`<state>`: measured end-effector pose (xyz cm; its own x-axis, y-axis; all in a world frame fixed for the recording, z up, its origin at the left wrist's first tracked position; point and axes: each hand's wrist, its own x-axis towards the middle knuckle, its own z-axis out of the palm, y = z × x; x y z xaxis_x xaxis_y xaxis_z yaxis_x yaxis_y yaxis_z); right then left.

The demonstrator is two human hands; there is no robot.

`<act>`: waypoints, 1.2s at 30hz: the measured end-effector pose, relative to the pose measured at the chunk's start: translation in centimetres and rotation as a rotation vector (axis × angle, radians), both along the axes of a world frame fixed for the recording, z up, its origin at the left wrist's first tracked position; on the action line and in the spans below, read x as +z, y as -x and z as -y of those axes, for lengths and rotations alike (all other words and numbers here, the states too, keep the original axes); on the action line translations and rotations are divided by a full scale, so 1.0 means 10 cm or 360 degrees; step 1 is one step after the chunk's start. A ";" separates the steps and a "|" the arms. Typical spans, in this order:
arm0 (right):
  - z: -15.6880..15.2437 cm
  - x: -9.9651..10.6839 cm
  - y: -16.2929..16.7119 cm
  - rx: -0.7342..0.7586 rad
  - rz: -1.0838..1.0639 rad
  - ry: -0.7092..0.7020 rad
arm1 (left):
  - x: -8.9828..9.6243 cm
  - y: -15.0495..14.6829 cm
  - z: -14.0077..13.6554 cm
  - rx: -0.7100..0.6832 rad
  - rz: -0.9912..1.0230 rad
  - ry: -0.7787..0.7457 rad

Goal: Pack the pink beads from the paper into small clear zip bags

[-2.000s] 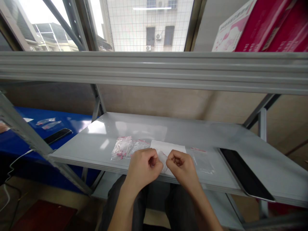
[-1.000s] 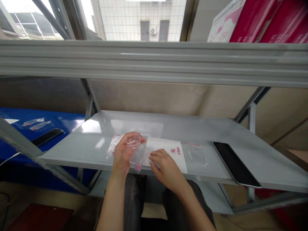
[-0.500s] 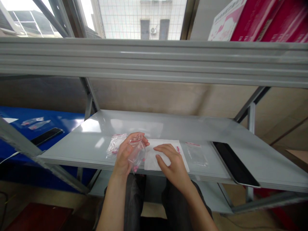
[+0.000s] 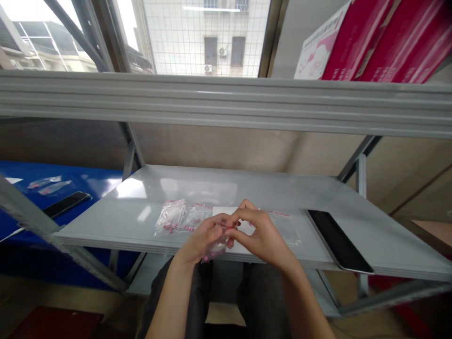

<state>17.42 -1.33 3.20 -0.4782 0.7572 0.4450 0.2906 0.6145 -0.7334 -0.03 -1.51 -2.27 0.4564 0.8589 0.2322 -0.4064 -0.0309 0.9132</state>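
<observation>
My left hand (image 4: 206,237) grips a small clear zip bag (image 4: 216,250) with a few small pink pieces at its bottom; the bag hangs over the shelf's front edge. At the bag's red-lined top, my right hand (image 4: 257,230) pinches with thumb and index finger, close against the left fingertips. The fingers partly cover the bag. Behind the hands lies a white paper sheet (image 4: 221,210), largely hidden. Left of it, two zip bags with pink pieces, a left bag (image 4: 170,216) and a right bag (image 4: 196,216), lie flat. An empty-looking zip bag (image 4: 286,228) rests to the right.
A black tablet (image 4: 337,240) lies on the grey shelf (image 4: 275,186) at the right. On the blue table (image 4: 102,181) at the left are a phone (image 4: 67,203) and small bags (image 4: 52,186). A metal beam (image 4: 212,101) crosses above, with red boxes (image 4: 381,47) on top.
My right hand has moved left from over the paper to the top of the bag in my left hand. My left hand has shifted slightly right and lower, uncovering another filled bag.
</observation>
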 end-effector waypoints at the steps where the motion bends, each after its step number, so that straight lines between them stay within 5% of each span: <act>1: 0.00 -0.01 -0.03 0.0008 0.0019 0.0015 | -0.01 0.02 0.00 -0.0072 -0.0052 -0.0036; 7: 0.05 0.03 -0.24 0.0013 0.0059 -0.0025 | -0.05 0.22 0.00 -0.0315 -0.0404 -0.0195; 14: 0.09 0.05 -0.30 0.0110 0.0196 -0.0232 | -0.05 0.30 -0.01 0.0024 -0.0626 -0.0529; 20: 0.08 0.13 -0.22 0.0324 0.0310 -0.0350 | 0.03 0.06 0.03 0.0053 -0.0300 -0.0487; 25: 0.07 0.25 -0.17 0.0144 0.0386 -0.0363 | 0.10 0.05 0.08 0.0146 -0.0192 -0.0426; 30: 0.07 0.32 -0.12 0.0091 0.0188 -0.0253 | 0.15 0.12 0.12 0.0486 -0.0267 -0.0351; 36: 0.02 0.12 0.17 -0.0430 -0.0179 -0.0076 | 0.17 0.04 0.13 0.1188 -0.0809 -0.0622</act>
<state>15.72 -1.54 4.44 -0.2079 0.8274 0.5218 0.3666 0.5604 -0.7426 -0.42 -2.84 -0.55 -0.0478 0.8717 0.4876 0.2785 -0.4572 0.8446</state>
